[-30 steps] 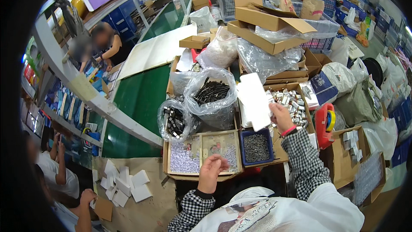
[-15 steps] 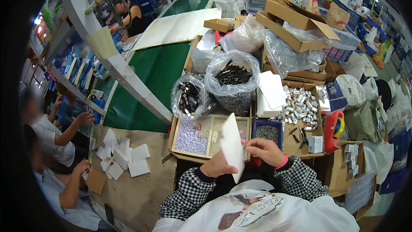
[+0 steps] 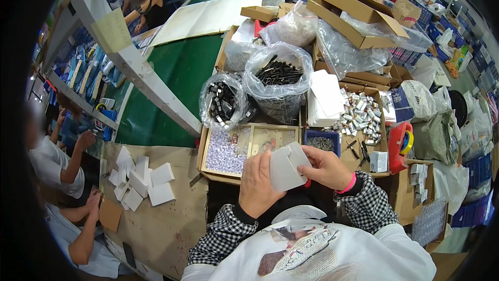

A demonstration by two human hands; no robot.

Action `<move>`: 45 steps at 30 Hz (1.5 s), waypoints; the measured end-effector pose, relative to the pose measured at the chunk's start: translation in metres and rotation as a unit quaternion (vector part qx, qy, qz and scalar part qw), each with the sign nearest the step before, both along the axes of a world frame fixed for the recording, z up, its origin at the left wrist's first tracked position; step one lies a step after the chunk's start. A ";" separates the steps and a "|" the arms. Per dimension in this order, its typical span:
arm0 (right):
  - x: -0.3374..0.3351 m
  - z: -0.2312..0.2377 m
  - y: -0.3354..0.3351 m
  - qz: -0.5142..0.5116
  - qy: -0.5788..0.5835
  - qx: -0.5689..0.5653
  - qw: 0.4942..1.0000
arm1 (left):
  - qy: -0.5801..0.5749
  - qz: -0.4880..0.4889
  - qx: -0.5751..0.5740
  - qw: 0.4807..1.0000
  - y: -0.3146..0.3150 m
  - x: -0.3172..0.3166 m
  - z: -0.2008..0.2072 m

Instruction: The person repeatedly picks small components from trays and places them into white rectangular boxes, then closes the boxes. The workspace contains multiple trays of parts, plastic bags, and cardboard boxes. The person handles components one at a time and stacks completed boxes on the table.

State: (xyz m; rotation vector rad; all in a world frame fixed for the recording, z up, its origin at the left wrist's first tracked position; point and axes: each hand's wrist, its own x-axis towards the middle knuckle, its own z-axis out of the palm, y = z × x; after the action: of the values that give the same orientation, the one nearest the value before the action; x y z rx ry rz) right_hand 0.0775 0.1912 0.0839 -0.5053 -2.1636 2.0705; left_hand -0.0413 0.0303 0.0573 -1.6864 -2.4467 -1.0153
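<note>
A flat white cardboard box [image 3: 287, 169] is held in front of my chest, its broad face turned up with a small notch at the upper edge. My left hand [image 3: 255, 186] grips its left side, fingers closed along the edge. On the right side my right hand [image 3: 327, 170], with a pink band at the wrist, pinches the box, its thumb on the face. Just beyond my hands lies a wooden tray [image 3: 250, 146] with small clear-purple pieces in its left compartment. Next to it is a blue bin [image 3: 338, 148] of tiny metal parts.
Several white boxes [image 3: 139, 183] lie piled on the brown board [image 3: 179, 218] at my left. Plastic bags of black parts [image 3: 280, 70] stand behind the tray. At the right are a carton of small silver-white pieces [image 3: 359, 117] and a red tape dispenser [image 3: 399, 146]. Co-workers sit left.
The white box has tilted from nearly edge-on to showing its broad face. My right hand has moved from beside it to gripping its right edge. The view has shifted slightly.
</note>
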 end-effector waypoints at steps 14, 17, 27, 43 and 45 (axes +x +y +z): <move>-0.002 -0.033 -0.028 -0.017 -0.017 -0.096 0.995 | -0.087 0.127 0.047 0.987 -0.003 0.010 -0.017; 0.000 -0.035 -0.018 -0.009 0.031 -0.112 0.993 | -0.228 0.055 0.081 0.969 -0.010 0.013 -0.023; 0.016 -0.055 0.007 -0.009 -0.038 -0.184 0.982 | -0.585 0.029 0.073 0.807 -0.016 0.025 -0.036; 0.044 -0.079 -0.039 -0.126 0.077 -0.042 0.988 | -0.535 -0.049 0.079 0.840 -0.043 0.030 -0.043; 0.045 -0.077 -0.038 -0.108 0.066 -0.047 0.991 | -0.516 -0.044 0.063 0.853 -0.043 0.028 -0.039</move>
State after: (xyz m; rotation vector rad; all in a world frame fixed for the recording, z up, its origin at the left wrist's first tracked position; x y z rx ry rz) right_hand 0.1228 0.1536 0.0066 -0.5672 -1.8576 2.0333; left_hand -0.0129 -0.0128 0.0188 -1.3831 -2.6377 -2.5568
